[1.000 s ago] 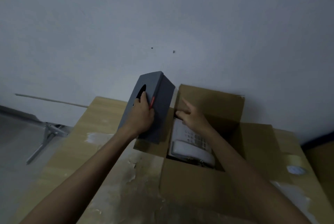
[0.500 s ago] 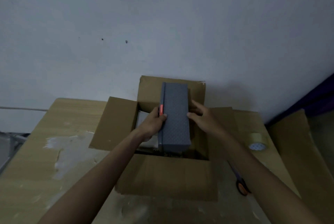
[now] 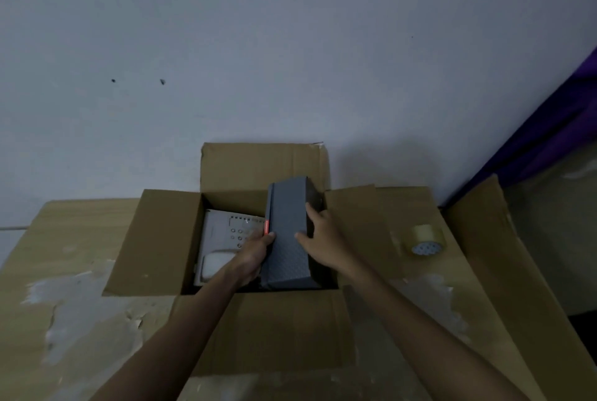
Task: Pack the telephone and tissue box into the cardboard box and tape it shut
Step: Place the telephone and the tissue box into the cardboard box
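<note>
My left fingers [image 3: 270, 236] curl round the left edge of the grey tissue box [image 3: 287, 258], by its red tab, and my right fingers [image 3: 312, 211] grip its right side. Between them the tissue box sits tilted in the right half of the open cardboard box [image 3: 265, 329], far end raised. Just left of my left fingers the white telephone [image 3: 219, 232] lies flat inside. Well right of my right fingers, a roll of packing tape [image 3: 426, 240] stands on the table [image 3: 64, 271].

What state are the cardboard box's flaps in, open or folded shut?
Open. All four flaps of the cardboard box spread outward, and the telephone and tissue box show in the uncovered opening.
</note>
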`<state>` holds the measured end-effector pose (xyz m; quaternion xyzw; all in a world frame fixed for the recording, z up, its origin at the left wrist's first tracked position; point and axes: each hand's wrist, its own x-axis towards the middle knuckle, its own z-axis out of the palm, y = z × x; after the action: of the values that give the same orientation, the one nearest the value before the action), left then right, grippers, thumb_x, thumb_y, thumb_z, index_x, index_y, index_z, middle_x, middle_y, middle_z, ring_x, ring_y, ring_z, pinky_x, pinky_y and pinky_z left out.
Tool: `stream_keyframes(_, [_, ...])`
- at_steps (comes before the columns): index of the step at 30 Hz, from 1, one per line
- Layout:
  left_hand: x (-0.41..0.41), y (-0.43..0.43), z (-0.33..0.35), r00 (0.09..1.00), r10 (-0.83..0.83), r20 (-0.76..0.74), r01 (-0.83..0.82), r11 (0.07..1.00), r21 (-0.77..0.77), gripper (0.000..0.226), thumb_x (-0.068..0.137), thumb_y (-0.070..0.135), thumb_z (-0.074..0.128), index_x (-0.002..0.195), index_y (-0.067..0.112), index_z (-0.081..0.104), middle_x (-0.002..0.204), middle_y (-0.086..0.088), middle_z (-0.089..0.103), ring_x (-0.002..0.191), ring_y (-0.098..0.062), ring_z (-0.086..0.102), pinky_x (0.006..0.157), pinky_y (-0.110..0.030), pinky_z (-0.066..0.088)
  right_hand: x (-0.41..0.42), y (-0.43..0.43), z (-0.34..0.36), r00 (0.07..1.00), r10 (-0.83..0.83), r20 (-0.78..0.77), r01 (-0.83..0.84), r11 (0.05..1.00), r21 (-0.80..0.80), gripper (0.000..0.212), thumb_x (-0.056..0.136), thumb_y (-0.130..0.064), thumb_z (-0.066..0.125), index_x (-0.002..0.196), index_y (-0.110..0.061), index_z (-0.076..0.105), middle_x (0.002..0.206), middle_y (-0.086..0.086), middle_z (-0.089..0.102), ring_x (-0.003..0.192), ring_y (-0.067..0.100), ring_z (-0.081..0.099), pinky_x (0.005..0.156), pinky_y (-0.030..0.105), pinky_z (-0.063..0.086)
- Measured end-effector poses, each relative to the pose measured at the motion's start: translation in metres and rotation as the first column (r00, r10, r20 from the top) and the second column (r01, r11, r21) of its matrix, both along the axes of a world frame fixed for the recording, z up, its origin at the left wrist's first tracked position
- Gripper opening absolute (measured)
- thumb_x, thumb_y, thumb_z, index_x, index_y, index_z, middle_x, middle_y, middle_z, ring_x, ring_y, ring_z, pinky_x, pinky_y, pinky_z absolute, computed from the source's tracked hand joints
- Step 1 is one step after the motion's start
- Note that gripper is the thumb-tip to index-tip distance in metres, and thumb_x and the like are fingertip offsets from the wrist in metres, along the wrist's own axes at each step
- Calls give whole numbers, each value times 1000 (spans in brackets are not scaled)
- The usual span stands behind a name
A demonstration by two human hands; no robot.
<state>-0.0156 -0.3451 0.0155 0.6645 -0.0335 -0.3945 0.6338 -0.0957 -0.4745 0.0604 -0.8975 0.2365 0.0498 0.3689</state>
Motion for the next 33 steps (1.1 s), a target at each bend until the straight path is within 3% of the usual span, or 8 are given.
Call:
stream_keyframes(3, [-5,-8,-17,1000,-17,6,16,998,58,34,102,15,33,133,5,43,127,-15,55,103,-21,56,91,-35,45,-3,-1,-12,999,8,-44,-9,999,-31,71,99,-30,48,153,-17,6,142,10,29,126,27,39,99,32,39])
stream_keyframes(9, [-7,-20,-31,998,-52,24,51,997,58,32,103,14,31,131,5,42,127,-15,54,97,-18,57,92,-37,45,-2,-13,-23,992,31,-121,-33,999,-17,73,98,-35,50,153,-17,7,147,8,25,132,26,33,103,30,34])
stream_keyframes(11, [-7,-19,-32,994,-81,77,75,995,70,36,103,14,30,138,7,34,129,-11,51,99,-14,55,92,-32,43,2,-15,-24,987,39,-155,-42,999,-13,77,96,-37,53,153,-18,5,149,9,23,135,27,30,106,33,32])
stream_keyframes(15, [-5,-20,-37,960,-166,226,142,983,116,61,102,18,32,151,19,-4,151,-6,26,130,-21,38,105,-32,37,9,-20,-25,979,18,-203,-16,1000,11,80,95,-36,56,153,-22,3,148,12,29,129,28,39,100,30,37])
stream_keyframes(21, [-9,-29,-37,889,-263,374,177,952,249,67,102,21,31,148,16,-17,155,-10,20,132,-26,38,107,-32,34,17,-28,-22,971,-5,-241,24,997,77,84,92,-26,61,152,-18,4,153,9,30,132,25,41,108,35,39])
stream_keyframes(24, [-13,-35,-36,834,-322,447,165,920,356,67,102,27,30,148,14,-16,151,-18,30,127,-33,44,105,-35,35,17,-31,-20,970,18,-244,-9,999,40,80,92,-26,62,152,-15,9,153,10,30,134,26,38,109,33,36])
stream_keyframes(28, [-19,-37,-33,802,-356,481,126,886,445,74,99,41,33,149,14,-15,147,-26,32,127,-36,44,101,-36,36,13,-40,-11,932,87,-352,-208,924,-321,78,89,-53,56,152,-25,19,153,15,22,139,36,16,114,45,18])
stream_keyframes(33, [-33,-62,-28,742,-404,535,103,857,505,79,97,41,39,149,12,-14,150,-23,19,124,-39,43,96,-43,41,-8,-64,-22,923,84,-376,-148,978,-145,83,87,-52,59,152,-26,14,159,15,1,146,34,-2,118,46,8])
